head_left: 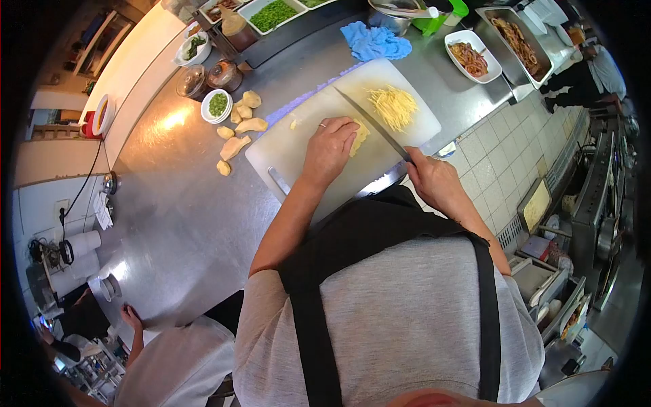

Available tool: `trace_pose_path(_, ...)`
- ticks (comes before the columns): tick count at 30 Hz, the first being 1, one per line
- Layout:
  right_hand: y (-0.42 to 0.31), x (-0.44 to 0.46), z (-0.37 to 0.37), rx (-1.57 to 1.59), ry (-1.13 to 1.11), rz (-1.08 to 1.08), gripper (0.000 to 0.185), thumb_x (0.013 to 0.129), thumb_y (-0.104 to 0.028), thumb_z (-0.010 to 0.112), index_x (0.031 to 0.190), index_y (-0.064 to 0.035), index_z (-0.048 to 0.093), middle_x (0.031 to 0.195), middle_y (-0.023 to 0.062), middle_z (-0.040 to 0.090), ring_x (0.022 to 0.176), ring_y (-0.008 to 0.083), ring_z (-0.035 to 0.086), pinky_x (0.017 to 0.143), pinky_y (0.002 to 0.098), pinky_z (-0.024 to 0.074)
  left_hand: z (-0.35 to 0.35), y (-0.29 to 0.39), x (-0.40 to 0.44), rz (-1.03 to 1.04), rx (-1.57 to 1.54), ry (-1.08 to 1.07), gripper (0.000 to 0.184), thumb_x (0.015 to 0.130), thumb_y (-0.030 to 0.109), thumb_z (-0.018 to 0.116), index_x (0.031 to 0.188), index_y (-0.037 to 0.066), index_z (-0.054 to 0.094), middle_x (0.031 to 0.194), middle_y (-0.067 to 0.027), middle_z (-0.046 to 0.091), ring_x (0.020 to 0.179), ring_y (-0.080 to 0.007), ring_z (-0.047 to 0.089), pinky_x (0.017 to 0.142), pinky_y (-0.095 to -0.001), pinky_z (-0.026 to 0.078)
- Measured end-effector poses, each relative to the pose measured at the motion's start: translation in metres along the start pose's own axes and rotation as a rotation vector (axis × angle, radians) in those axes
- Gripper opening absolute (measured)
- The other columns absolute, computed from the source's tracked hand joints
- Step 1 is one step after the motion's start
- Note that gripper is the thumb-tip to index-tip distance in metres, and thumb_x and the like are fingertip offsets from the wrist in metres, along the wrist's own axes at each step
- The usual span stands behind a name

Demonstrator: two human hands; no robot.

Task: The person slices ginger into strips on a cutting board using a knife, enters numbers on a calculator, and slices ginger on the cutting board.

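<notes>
My right hand (pixel 434 178) is closed round the handle of a long knife (pixel 371 121), whose blade lies across the white cutting board (pixel 315 183). My left hand (pixel 330 146) has its fingers curled on a pale yellow sliced piece (pixel 359 138), just left of the blade. Beyond the blade sits a heap of thin yellow strips (pixel 393 107). Several peeled pale pieces (pixel 234 146) lie on the metal counter left of the board.
A small bowl of chopped greens (pixel 218 104), jars (pixel 225 74) and a blue cloth (pixel 375 42) stand behind. At the right back are a white dish of food (pixel 472 57) and a metal tray (pixel 510 42). A person (pixel 178 363) stands at the lower left, another (pixel 597 71) farther right.
</notes>
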State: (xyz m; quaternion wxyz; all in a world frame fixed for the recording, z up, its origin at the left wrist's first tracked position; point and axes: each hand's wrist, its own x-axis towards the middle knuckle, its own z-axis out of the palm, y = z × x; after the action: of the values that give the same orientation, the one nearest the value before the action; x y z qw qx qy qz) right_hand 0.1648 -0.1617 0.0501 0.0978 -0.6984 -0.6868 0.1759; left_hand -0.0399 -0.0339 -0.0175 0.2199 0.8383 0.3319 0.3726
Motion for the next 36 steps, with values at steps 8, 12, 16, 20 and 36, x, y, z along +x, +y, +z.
trace_pose_path(8,-0.009,0.020,0.013,-0.094,0.011,-0.067,0.019,0.094,-0.019,0.049,0.106,-0.0039,0.050,0.071,0.0194,0.067,0.065,0.0384,0.067,0.059,0.0503,0.0528,0.001,0.001,0.001,0.076,0.085,-0.059,0.016,0.083,0.006,0.065,0.099,0.003,0.070,0.104,-0.0092,0.066,0.099,-0.0282,0.060,0.085,-0.0371,0.050)
trace_pose_path(12,-0.014,0.029,0.010,-0.189,-0.047,-0.085,0.012,0.094,-0.015,0.045,0.095,-0.0028,0.048,0.068,0.0193,0.066,0.064,0.0382,0.067,0.055,0.0496,0.0530,0.003,0.001,0.001,0.087,0.097,-0.043,0.016,0.083,0.007,0.064,0.099,0.003,0.069,0.104,-0.0089,0.066,0.097,-0.0279,0.060,0.085,-0.0369,0.050)
trace_pose_path(16,-0.017,0.028,-0.002,-0.263,-0.101,-0.099,0.014,0.094,-0.016,0.049,0.096,-0.0024,0.045,0.066,0.0166,0.065,0.062,0.0382,0.066,0.054,0.0493,0.0517,0.002,0.002,0.002,0.128,0.120,-0.038,0.015,0.083,0.006,0.061,0.096,0.003,0.069,0.102,-0.0088,0.066,0.096,-0.0275,0.059,0.084,-0.0364,0.050)
trace_pose_path(20,-0.013,0.032,0.020,-0.219,-0.086,-0.066,0.012,0.093,-0.014,0.047,0.096,-0.0025,0.045,0.066,0.0174,0.065,0.063,0.0378,0.067,0.054,0.0493,0.0523,0.001,0.003,0.004,0.108,0.102,-0.038,0.015,0.083,0.006,0.061,0.096,0.003,0.068,0.102,-0.0077,0.066,0.096,-0.0272,0.059,0.085,-0.0361,0.049)
trace_pose_path(36,-0.023,0.030,0.001,-0.203,-0.125,-0.079,0.009,0.091,-0.010,0.046,0.096,-0.0026,0.045,0.068,0.0181,0.066,0.063,0.0368,0.068,0.053,0.0492,0.0526,0.001,0.004,0.003,0.077,0.093,-0.025,0.017,0.080,0.003,0.064,0.096,0.004,0.069,0.101,-0.0070,0.065,0.096,-0.0271,0.060,0.083,-0.0362,0.050)
